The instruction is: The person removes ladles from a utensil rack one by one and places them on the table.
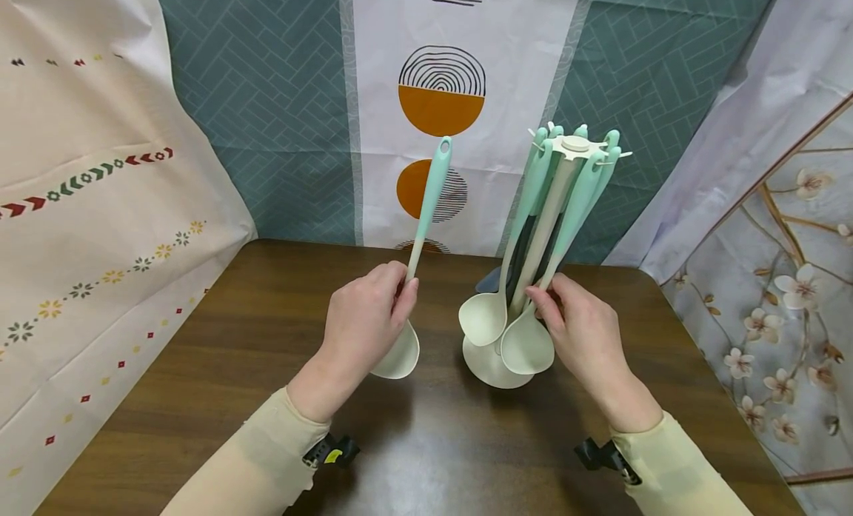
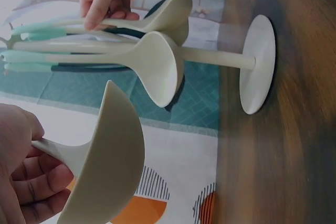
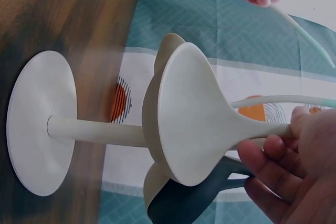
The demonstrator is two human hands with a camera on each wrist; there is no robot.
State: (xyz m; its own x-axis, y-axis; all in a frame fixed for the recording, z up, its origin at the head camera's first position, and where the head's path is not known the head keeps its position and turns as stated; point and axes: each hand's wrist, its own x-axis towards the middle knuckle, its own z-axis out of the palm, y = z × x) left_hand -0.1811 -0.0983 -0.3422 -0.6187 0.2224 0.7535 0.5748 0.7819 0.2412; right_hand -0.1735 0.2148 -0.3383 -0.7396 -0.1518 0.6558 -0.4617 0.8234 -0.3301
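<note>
Fingers (image 1: 405,301) are pinching stems (image 1: 414,257): left hand (image 1: 363,309), ladle (image 1: 430,194), nine o'clock from rack (image 1: 545,223); right hand (image 1: 585,325), spoon (image 1: 529,344). Both probably light, stiff; best held mid-stem.

One left hand (image 1: 365,312), one right hand (image 1: 588,323), one table (image 1: 453,457), one utensil stand (image 1: 492,368) and one ladle (image 1: 433,194) off the stand are counted; hung utensils (image 1: 529,347), partly hidden, cannot be totalled.

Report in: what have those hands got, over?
Left hand holding ladle, off the stand. Right hand pinching spoon handle at stand. Another ladle hanging close beside.

Stand (image 1: 544,223) in all three views
</note>
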